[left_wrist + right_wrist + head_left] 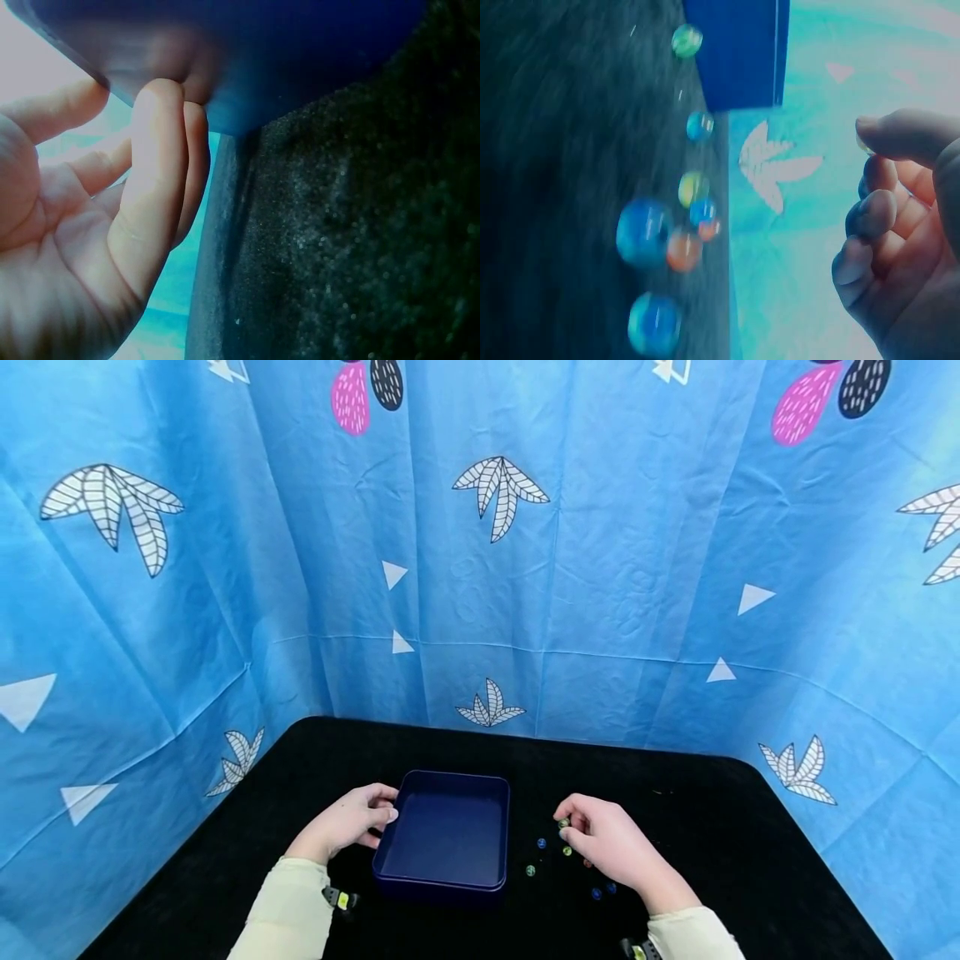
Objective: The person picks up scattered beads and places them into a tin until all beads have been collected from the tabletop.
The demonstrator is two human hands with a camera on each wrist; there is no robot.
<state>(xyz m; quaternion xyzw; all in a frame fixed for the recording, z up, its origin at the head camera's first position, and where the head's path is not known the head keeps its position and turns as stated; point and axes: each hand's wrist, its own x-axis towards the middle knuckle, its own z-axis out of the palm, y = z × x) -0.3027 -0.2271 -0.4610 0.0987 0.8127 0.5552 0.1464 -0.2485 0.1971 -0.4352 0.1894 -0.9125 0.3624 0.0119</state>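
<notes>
Right grip is pinching one small marble between thumb and forefinger, tips nearly meeting, other fingers curling in loosely. Fingertip hold is making sense: something this small and round would likely be slipping out of a looser hold. Right wrist view is showing the hand raised, with only a sliver of the marble peeking out; its colour is too hidden to call there.

Left grip is resting relaxed fingers and thumb against the outside of the box on its left side, not wrapping round anything; probably steadying it. Box is sitting open side up on the black desk, in front of the person and between the hands, so both are reaching their work easily.

Loose marbles are scattering across the desk to the right of the box, around and under the right hand: a green marble lying nearest the box, a blue marble just beyond it, a yellow marble close under the fingers. Nothing is fencing them in, so rolling is a risk. Blue curtain is hanging behind.
</notes>
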